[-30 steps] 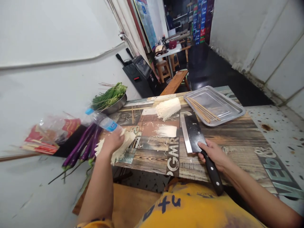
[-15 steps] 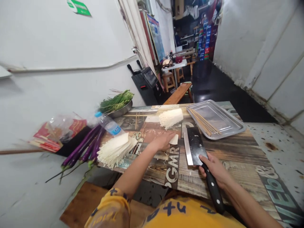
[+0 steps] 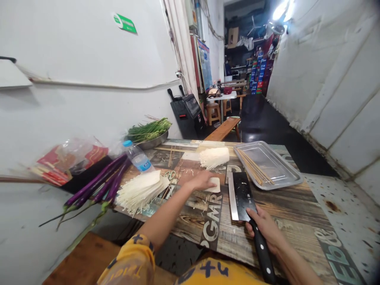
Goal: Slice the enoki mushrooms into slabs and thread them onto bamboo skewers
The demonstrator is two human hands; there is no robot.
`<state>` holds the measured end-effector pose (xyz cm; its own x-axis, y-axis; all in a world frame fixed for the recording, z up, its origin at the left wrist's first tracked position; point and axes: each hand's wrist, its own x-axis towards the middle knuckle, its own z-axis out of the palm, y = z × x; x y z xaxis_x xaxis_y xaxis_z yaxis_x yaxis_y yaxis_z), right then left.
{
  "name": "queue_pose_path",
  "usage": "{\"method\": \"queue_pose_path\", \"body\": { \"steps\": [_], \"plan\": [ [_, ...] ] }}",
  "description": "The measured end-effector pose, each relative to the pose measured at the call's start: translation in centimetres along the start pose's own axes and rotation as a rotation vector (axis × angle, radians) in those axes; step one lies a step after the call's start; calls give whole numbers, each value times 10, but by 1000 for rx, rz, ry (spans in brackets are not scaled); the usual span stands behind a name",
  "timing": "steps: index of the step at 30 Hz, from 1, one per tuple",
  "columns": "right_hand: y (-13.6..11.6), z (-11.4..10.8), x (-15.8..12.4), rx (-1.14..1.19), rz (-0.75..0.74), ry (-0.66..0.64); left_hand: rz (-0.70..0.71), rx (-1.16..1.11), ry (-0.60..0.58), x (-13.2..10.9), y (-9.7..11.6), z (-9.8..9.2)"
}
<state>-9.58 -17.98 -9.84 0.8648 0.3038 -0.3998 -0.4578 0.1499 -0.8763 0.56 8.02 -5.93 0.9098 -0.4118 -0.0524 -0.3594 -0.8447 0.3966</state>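
Observation:
My left hand [image 3: 202, 180] reaches over the wood-patterned table [image 3: 285, 202], fingers stretched toward a small flat pale slice [image 3: 215, 185] and touching its edge. That slice looks like a piece of enoki mushroom. In my right hand [image 3: 265, 227] is a black cleaver [image 3: 242, 194], gripped by its handle, blade flat and pointing away from me above the tabletop. Beyond my left hand lies a bunch of enoki mushrooms [image 3: 215, 157]. A larger, fanned-out pile of enoki [image 3: 142, 190] sits left of my forearm. Mushroom scraps are scattered around my left hand.
A metal tray [image 3: 285, 174] with wooden skewers [image 3: 255, 166] stands at the right rear. Along the left are purple eggplants [image 3: 97, 184], a water bottle [image 3: 139, 157], a bowl of green vegetables [image 3: 154, 140] and bagged packets [image 3: 73, 158]. A wooden bench [image 3: 224, 128] stands beyond the table.
My view has tipped upward, so the table appears lower. My left hand has shifted slightly back, uncovering more of the pale slice. My right hand still holds the cleaver.

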Motion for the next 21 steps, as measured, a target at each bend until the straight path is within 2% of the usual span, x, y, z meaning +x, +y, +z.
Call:
{"method": "queue_pose_path", "body": {
  "steps": [4,7,10,13,17,21],
  "plan": [
    [-2,1,-2,1,6,-6,0,-86,36,6,-6,-3],
    [-2,1,-2,2,-3,-2,-28,-138,88,1,-14,-11],
    [1,0,-1,2,-20,-11,-88,-162,154,-7,-31,-29],
    [4,1,0,14,-28,-9,-179,-141,196,-6,-58,-56],
    [4,3,0,17,-25,-10,-330,-40,212,20,-99,-93],
    [0,5,-1,3,-4,-2,-454,88,151,58,-127,-106]
  ]
}}
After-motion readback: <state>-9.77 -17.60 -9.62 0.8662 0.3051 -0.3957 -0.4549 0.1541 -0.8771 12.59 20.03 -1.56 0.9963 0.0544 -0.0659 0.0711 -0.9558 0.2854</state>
